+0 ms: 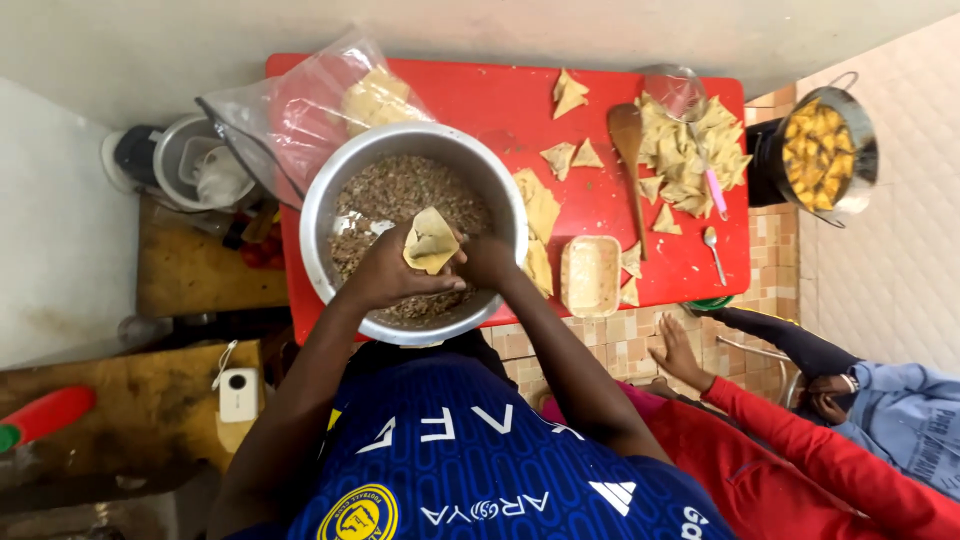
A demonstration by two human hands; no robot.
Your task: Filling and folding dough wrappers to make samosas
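A large metal bowl (320,190) of brown minced filling sits at the near edge of a red table (480,95). My left hand (385,272) holds a pale folded pastry sheet (431,240) as an open pocket over the bowl. My right hand (487,262) is right beside it, fingers bunched at the pocket's edge; whether it holds filling is hidden. Flat pastry sheets (538,205) lie just right of the bowl.
A pile of folded triangles (690,150), a wooden spoon (630,150), a small tub (591,275) and a metal spoon (713,250) are on the table. A plastic bag (300,110) lies behind the bowl. A pot (825,150) stands right. Another person's hand (678,352) rests nearby.
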